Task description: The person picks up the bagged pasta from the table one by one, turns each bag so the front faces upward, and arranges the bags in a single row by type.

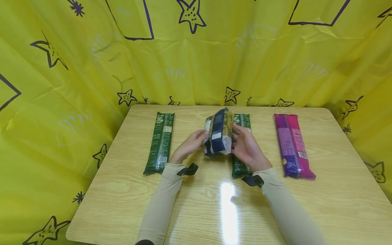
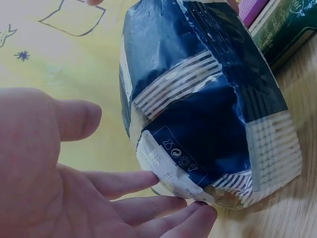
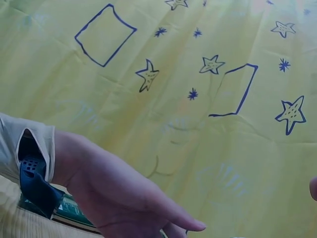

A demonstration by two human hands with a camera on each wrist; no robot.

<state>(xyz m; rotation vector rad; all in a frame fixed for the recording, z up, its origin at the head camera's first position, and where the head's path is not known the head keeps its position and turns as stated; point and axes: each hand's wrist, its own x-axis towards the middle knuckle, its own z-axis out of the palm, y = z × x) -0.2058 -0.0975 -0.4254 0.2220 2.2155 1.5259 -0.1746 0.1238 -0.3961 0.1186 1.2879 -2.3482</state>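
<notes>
A navy, white and yellow food packet is tilted between my hands, over the middle of the table. From the left, my left hand supports it. In the left wrist view, that hand's nearly straight fingers touch the packet's lower end, and the thumb stands off it. My right hand holds the packet's right side, the thumb near its upper edge. The right wrist view shows this hand with its thumb extended; most fingers are cut off. Beneath it lies a green spaghetti packet, partly covered.
Another green spaghetti packet lies on the left of the wooden table. A pink and purple packet lies on the right. A yellow curtain with drawn stars hangs behind the table and along its sides.
</notes>
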